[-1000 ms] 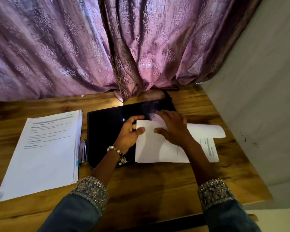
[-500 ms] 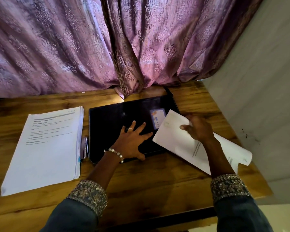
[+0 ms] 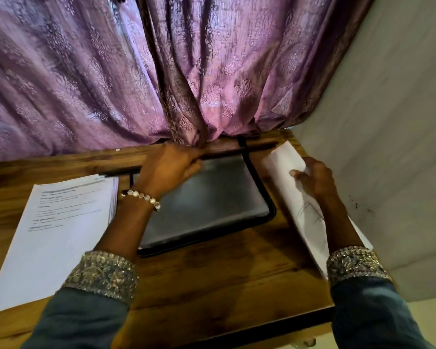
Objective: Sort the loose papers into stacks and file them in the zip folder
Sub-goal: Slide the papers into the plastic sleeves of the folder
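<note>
Zip folder lying open near the middle of the wooden table, grey lining up, black zip edge around it, lid tipped back toward the purple curtain. Left hand reaching over the far edge of the folder, fingers curled round the raised lid's rim; pearl bracelet on the wrist, embroidered cuff further down the arm. Right hand at the table's right edge beside the folder, thumb and fingers pinching a few white sheets, tilted up, faint pencil-like lines on the top sheet. Stack of papers lying flat left of the folder, just beside it, printed lines and headings on the top page too blurred to read. No brand or label legible anywhere.
</note>
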